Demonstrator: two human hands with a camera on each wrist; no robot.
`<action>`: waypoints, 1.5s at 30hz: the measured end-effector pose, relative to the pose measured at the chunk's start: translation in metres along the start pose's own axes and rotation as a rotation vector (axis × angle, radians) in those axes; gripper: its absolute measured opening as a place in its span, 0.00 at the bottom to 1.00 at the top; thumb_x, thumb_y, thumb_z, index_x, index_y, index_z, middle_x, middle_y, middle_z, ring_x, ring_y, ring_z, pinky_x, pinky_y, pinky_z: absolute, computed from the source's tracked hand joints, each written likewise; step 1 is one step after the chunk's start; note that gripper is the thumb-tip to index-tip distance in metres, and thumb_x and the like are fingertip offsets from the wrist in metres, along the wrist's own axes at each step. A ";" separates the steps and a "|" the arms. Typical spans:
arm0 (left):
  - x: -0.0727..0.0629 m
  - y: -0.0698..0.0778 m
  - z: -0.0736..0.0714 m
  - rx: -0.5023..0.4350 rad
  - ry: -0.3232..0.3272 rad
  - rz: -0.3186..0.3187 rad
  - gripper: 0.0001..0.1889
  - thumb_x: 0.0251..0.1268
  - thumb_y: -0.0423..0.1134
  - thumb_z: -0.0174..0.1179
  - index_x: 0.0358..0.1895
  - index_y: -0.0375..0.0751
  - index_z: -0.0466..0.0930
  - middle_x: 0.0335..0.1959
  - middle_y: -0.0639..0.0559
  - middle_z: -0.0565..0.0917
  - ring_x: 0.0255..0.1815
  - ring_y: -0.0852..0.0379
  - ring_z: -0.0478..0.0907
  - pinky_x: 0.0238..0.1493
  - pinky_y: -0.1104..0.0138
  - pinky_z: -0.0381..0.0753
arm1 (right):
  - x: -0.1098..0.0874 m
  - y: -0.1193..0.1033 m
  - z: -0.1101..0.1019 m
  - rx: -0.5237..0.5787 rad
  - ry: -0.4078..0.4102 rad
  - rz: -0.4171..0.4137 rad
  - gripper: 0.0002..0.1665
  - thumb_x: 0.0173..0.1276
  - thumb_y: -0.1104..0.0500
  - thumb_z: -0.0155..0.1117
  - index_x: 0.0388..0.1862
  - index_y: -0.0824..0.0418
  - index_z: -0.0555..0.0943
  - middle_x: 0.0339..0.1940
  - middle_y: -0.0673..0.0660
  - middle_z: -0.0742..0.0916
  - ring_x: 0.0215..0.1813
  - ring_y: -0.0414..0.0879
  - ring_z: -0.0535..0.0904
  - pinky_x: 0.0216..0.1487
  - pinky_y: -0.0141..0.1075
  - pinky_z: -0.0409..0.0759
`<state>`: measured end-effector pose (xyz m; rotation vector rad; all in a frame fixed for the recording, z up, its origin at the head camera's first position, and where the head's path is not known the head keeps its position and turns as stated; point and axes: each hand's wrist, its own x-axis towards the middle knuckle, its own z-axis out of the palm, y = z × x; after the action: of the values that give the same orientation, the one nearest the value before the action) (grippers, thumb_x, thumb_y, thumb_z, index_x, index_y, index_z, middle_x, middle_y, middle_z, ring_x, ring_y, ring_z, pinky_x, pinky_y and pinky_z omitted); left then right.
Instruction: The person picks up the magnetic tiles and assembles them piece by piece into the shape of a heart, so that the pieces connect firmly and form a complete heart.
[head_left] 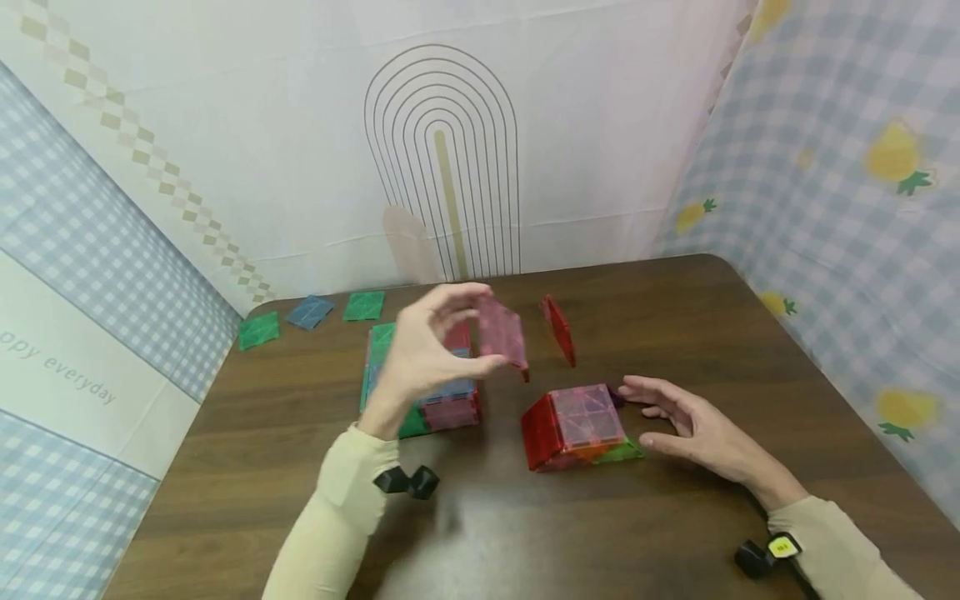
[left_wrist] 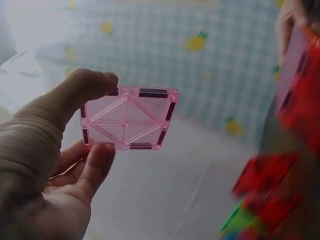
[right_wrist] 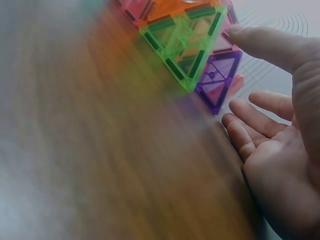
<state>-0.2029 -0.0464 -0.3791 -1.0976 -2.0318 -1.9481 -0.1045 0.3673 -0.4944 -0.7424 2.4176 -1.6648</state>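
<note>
Between thumb and fingertips, my left hand (head_left: 420,350) pinches a pink square magnetic tile (left_wrist: 125,120), raised above the table. To its right a red tile (head_left: 558,331) stands on edge. A small block built of tiles (head_left: 588,414) sits in front of it, with a pink-purple top, a red slanted side and orange and green parts low down. My right hand (head_left: 693,425) is beside that block with fingers loosely bent and nothing in them. In the right wrist view its thumb is close to the green triangle (right_wrist: 185,45) and purple triangle (right_wrist: 218,80); contact cannot be told.
Partly behind my left arm stands a larger tile box (head_left: 450,410) in green, blue and pink. Flat green (head_left: 259,331), blue (head_left: 311,312) and green tiles (head_left: 364,306) lie at the back left of the wooden table (head_left: 600,533). Cloth curtains border the table.
</note>
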 end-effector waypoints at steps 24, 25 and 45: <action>-0.017 -0.030 0.155 0.619 -0.250 -0.183 0.43 0.48 0.59 0.90 0.68 0.48 0.82 0.60 0.56 0.88 0.60 0.57 0.83 0.71 0.57 0.80 | 0.004 -0.002 -0.015 0.099 -0.017 -0.088 0.33 0.87 0.73 0.41 0.88 0.76 0.57 0.81 0.76 0.73 0.83 0.49 0.72 0.78 0.27 0.71; -0.017 -0.031 0.157 0.635 -0.255 -0.178 0.43 0.49 0.59 0.89 0.68 0.47 0.82 0.59 0.57 0.87 0.59 0.59 0.82 0.70 0.58 0.80 | 0.004 -0.003 -0.015 0.084 -0.013 -0.090 0.33 0.87 0.73 0.42 0.87 0.76 0.57 0.81 0.76 0.73 0.83 0.49 0.72 0.78 0.27 0.71; -0.031 -0.032 0.142 0.796 -0.330 -0.188 0.63 0.40 0.69 0.89 0.82 0.45 0.72 0.72 0.51 0.82 0.73 0.52 0.77 0.72 0.56 0.78 | -0.003 -0.001 -0.005 -0.070 -0.027 -0.044 0.51 0.74 0.72 0.73 0.91 0.63 0.60 0.84 0.72 0.72 0.84 0.43 0.69 0.74 0.26 0.70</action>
<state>-0.1441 0.0724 -0.4458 -1.0692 -2.7698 -0.8372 -0.1033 0.3725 -0.4922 -0.8278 2.4695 -1.5821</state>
